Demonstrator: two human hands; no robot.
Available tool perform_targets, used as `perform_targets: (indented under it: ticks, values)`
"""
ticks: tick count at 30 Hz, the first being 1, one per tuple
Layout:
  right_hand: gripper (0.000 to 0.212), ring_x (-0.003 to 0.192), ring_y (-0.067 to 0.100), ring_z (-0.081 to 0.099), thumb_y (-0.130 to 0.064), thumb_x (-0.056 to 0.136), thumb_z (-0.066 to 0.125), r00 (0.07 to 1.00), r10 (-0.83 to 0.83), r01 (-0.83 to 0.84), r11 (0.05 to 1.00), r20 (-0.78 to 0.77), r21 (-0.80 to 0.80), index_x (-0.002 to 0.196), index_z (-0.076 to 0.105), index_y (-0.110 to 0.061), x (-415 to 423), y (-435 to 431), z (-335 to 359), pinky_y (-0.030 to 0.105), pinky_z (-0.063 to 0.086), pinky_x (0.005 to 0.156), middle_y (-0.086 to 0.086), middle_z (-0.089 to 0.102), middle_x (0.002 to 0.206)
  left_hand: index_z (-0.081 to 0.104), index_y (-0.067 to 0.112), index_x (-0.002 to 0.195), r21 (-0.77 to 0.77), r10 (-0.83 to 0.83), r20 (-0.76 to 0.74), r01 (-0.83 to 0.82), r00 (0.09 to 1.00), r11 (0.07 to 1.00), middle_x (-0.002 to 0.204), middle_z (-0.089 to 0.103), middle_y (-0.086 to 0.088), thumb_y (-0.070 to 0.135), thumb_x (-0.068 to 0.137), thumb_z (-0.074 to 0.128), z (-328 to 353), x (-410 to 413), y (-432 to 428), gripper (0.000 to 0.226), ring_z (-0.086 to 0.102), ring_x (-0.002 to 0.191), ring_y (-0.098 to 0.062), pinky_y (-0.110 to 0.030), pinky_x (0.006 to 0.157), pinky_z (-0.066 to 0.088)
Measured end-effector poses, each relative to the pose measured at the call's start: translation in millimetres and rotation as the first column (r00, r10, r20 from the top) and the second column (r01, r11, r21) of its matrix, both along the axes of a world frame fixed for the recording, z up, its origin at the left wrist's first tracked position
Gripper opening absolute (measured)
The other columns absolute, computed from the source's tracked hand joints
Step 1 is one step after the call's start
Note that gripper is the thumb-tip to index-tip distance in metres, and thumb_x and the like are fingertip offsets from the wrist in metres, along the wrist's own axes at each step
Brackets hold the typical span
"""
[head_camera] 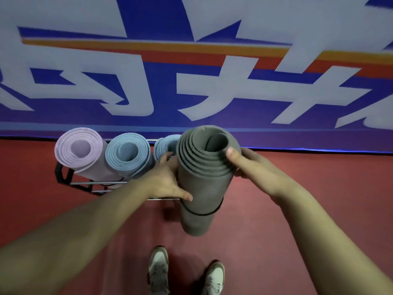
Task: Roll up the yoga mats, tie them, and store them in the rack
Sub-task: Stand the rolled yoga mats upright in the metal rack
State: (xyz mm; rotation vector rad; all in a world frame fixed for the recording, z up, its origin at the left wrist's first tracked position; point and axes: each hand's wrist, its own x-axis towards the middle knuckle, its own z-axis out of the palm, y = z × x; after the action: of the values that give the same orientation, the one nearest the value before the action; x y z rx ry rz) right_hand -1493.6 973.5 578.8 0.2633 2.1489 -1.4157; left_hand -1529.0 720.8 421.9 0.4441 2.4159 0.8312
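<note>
Just at the rack's point(63, 173) right end, you hold the grey mat point(204, 184) upright, its lower end seemingly on the near side of the rack's front rail and not yet seated. Your left hand point(168, 179) wraps the side of the roll nearest the rack, thumb across its front. Your right hand point(253, 169) grips the top rim from the side away from the rack, thumb hooked over the layers. Hold it vertical, lift it over the rail and lower it into the rack beside the blue mat point(168, 145) — the black strap point(204, 213) looks snug.
</note>
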Motion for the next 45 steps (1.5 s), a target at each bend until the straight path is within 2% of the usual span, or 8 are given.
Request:
perform_targets:
  ticks: [4,7,12,15,19,25,32,45]
  values:
    - [0.107,0.129,0.012,0.04,-0.063,0.044,0.083,0.946,0.23,-0.201,0.969,-0.23,0.14,0.132,0.022,-0.064,11.6,-6.1,-48.3,0.028,0.037,0.108,-0.02,0.038,0.128,0.014,0.048,0.15,0.01,-0.037,-0.128,0.038,0.991,0.999,0.158,0.025,0.013,0.089,0.034,0.077,-10.0,-4.8,-16.9,0.138,0.018,0.149,-0.022,-0.048,0.122,0.02]
    - [0.121,0.139,0.013,0.028,-0.064,0.038,0.088,0.919,0.184,-0.158,0.982,-0.349,0.102,0.133,0.014,-0.048,13.6,-15.5,-80.9,0.041,0.033,0.117,-0.013,0.026,0.141,0.013,0.047,0.151,0.055,0.052,-0.11,-0.046,0.993,0.997,0.157,0.028,0.009,0.088,0.026,0.079,-14.9,-0.6,-18.4,0.147,0.025,0.148,-0.024,-0.051,0.119,0.026]
    - [0.135,0.141,0.008,0.039,-0.034,0.051,0.098,0.914,0.074,-0.112,0.991,-0.398,-0.072,0.153,0.012,-0.016,5.0,-18.3,-85.8,0.028,0.034,0.116,-0.005,0.043,0.15,0.023,0.046,0.146,-0.044,0.006,-0.173,-0.014,0.985,0.999,0.152,0.037,0.007,0.09,0.027,0.076,-1.4,-14.2,-18.9,0.137,0.028,0.145,-0.023,-0.052,0.117,0.028]
    - [0.114,0.135,0.016,0.049,-0.022,0.052,0.098,0.87,0.037,-0.065,0.997,-0.491,-0.041,0.147,0.036,-0.012,0.3,-19.9,-80.5,0.043,0.041,0.112,-0.002,0.054,0.141,0.019,0.042,0.147,-0.132,-0.083,-0.172,0.061,0.982,0.989,0.156,0.031,0.005,0.085,0.036,0.073,19.5,-15.6,-15.8,0.131,0.024,0.146,-0.023,-0.055,0.118,0.019]
    - [0.108,0.128,0.012,0.054,-0.041,0.047,0.09,0.833,-0.114,0.092,0.993,-0.541,-0.067,0.138,0.043,-0.009,3.9,-19.7,-58.4,0.04,0.045,0.107,0.0,0.058,0.135,0.03,0.035,0.146,-0.138,-0.146,-0.071,0.135,0.987,0.981,0.151,0.039,0.005,0.079,0.057,0.073,35.6,-24.0,-16.2,0.108,0.043,0.134,-0.022,-0.048,0.113,0.035]
    - [0.105,0.128,0.016,0.055,-0.044,0.052,0.086,0.731,-0.167,0.123,0.986,-0.662,-0.112,0.138,0.044,0.0,3.2,-7.4,7.8,0.034,0.046,0.105,0.006,0.059,0.135,0.015,0.028,0.156,-0.497,-0.318,-0.076,0.24,0.945,0.834,0.157,0.027,0.002,0.081,0.073,0.05,22.6,-26.1,-16.1,0.104,0.041,0.136,-0.023,-0.046,0.104,0.042]
    - [0.099,0.124,0.007,0.055,-0.044,0.058,0.082,0.622,-0.227,0.157,0.974,-0.749,-0.164,0.136,0.043,0.002,11.3,-7.2,77.4,0.022,0.045,0.1,0.003,0.059,0.132,-0.002,0.023,0.159,-0.576,-0.289,0.027,0.251,0.957,0.778,0.166,0.007,-0.004,0.052,0.088,0.062,35.2,3.6,-5.6,0.1,0.006,0.153,-0.023,-0.051,0.118,0.022]
    - [0.068,0.109,-0.005,0.058,-0.043,0.065,0.074,0.374,-0.339,0.201,0.938,-0.863,-0.282,0.12,0.043,-0.018,-0.1,-2.1,172.2,0.018,0.045,0.093,-0.006,0.058,0.119,-0.002,0.024,0.158,-0.644,-0.262,0.101,0.264,0.96,0.718,0.166,0.007,-0.004,0.045,0.091,0.059,53.0,2.2,-0.9,0.094,0.002,0.153,-0.026,-0.058,0.12,0.005]
